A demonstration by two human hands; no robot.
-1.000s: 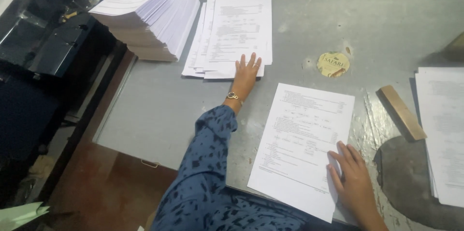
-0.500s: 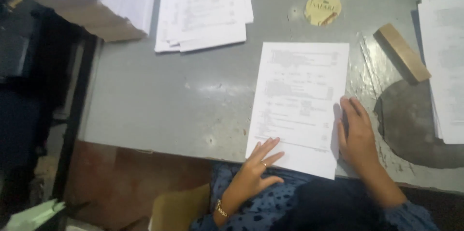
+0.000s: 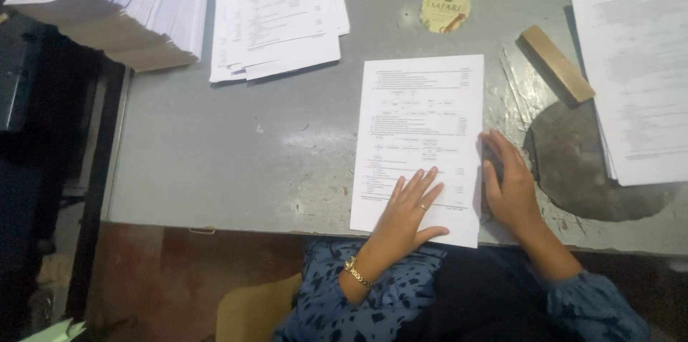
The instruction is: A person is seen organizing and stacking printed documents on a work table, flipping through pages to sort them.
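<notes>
The single head-worn camera looked almost straight down from above the seated person's lap onto a grey table (image 3: 215, 156), near enough that the near table edge ran across the lower third of the frame. The left hand (image 3: 408, 213) and right hand (image 3: 510, 188) entered from the bottom centre, resting on a printed sheet (image 3: 423, 120). A tall paper stack (image 3: 122, 5) was cropped at the upper left; no second view shared the scene.

Scuffed grey table (image 3: 215, 163) above a reddish-brown floor (image 3: 179, 277)
</notes>
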